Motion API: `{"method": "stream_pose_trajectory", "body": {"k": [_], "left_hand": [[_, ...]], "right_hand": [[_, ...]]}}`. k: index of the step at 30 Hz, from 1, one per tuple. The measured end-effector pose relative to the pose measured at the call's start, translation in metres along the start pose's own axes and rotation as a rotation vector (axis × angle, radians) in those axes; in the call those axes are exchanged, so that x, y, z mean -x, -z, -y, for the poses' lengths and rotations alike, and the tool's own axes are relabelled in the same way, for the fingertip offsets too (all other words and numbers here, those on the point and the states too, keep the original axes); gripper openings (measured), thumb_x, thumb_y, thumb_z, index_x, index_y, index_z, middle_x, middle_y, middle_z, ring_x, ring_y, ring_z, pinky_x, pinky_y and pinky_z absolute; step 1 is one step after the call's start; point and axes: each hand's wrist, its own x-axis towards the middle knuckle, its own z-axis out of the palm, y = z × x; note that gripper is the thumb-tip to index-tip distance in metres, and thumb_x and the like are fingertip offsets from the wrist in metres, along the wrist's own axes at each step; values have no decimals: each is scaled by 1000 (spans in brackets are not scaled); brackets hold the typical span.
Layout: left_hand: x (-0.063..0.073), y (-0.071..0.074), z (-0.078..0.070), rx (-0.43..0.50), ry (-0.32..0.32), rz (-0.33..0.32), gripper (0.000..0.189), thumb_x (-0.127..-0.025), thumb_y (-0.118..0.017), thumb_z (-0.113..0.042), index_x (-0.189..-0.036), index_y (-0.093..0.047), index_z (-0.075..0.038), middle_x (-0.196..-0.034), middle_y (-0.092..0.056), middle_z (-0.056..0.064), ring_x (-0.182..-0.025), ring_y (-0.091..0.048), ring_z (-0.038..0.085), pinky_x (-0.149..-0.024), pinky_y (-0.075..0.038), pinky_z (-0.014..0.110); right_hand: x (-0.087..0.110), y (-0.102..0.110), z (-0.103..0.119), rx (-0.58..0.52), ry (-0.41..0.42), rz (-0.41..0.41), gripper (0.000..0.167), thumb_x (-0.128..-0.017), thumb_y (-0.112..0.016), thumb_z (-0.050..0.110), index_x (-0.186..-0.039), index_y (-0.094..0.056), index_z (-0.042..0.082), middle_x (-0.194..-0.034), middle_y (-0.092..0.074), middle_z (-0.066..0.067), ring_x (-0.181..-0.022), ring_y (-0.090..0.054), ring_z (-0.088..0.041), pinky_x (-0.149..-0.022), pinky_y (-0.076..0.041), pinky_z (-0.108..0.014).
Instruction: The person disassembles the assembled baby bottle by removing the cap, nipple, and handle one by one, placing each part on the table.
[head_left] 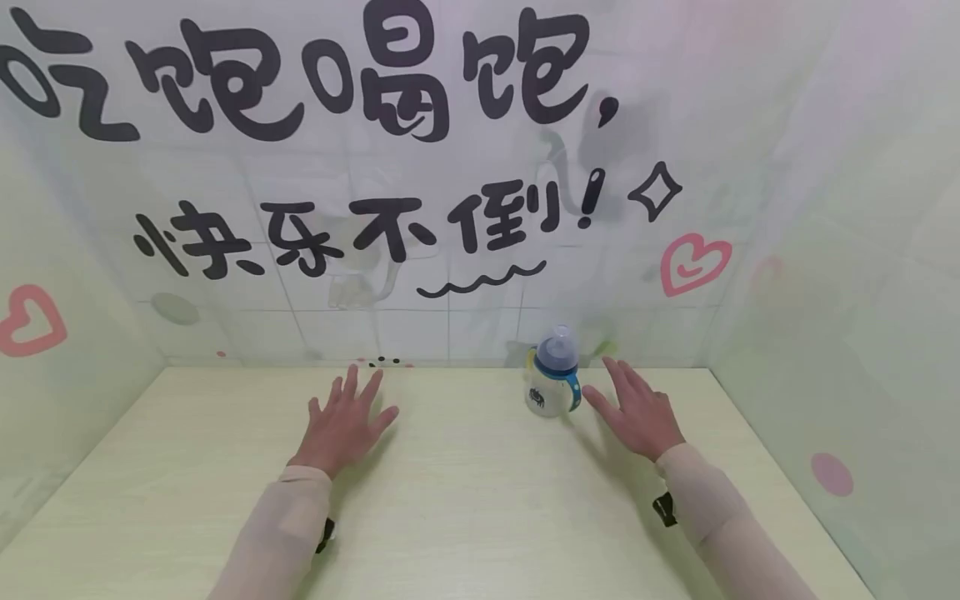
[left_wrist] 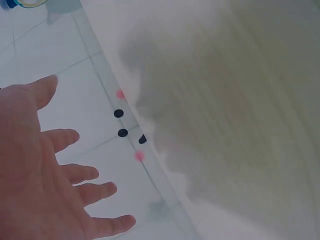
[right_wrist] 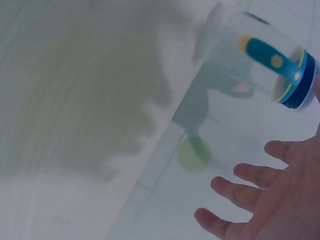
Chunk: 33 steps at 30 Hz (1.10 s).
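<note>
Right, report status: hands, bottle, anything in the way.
Left hand empty, fingers spread. Right hand likewise, beside bottle, contact unclear. Bottle upright on table; nothing seen between it and right hand.

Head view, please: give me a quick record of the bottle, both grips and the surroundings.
Bottle: upright on the table, near its back edge
Bottle parts: see-through body, blue collar, clear domed top, handles at the sides
Left grip: bare hand, fingers spread, holding nothing, well to the left of the bottle
Right grip: bare hand, fingers extended, just right of the bottle, not grasping it
Contact of right thumb with bottle: cannot tell
Back wall: large black lettering, a pink heart at right
</note>
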Motion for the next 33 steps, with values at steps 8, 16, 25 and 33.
{"method": "stream_pose_trajectory", "body": {"k": [8, 16, 25, 33], "left_hand": [[-3, -6, -18, 70, -47, 29, 70, -102, -47, -49, -156, -29, -8, -159, -19, 29, -143, -26, 49, -103, -22, 76], [-7, -19, -41, 174, -84, 104, 69, -102, -49, -47, -156, -30, -10, -159, -25, 25, -145, -27, 43, -109, -25, 68], [-12, -23, -78, 317, -107, 118, 67, -99, -58, -45, -154, -37, -13, -153, -42, 13, -142, -37, 34, -112, -31, 55], [-22, -24, -106, 494, -126, 119, 59, -96, -65, -37, -147, -49, -12, -141, -56, 14, -128, -54, 33, -104, -40, 56]], "right_hand": [[-17, -5, 20, -294, 7, -9, 83, -99, -45, 62, -159, -18, 12, -162, -24, -18, -144, -27, -44, -110, -22, -68], [-34, -10, 38, -508, 95, -58, 78, -98, -59, 48, -157, -23, 12, -154, -38, -15, -141, -36, -36, -109, -30, -63], [-43, -15, 44, -543, 102, -94, 72, -97, -66, 34, -153, -27, 9, -143, -49, -19, -133, -47, -34, -109, -35, -56], [-38, -22, 52, -546, 131, -124, 68, -96, -69, 30, -150, -34, 10, -138, -54, -17, -124, -52, -35, -97, -44, -58]]}}
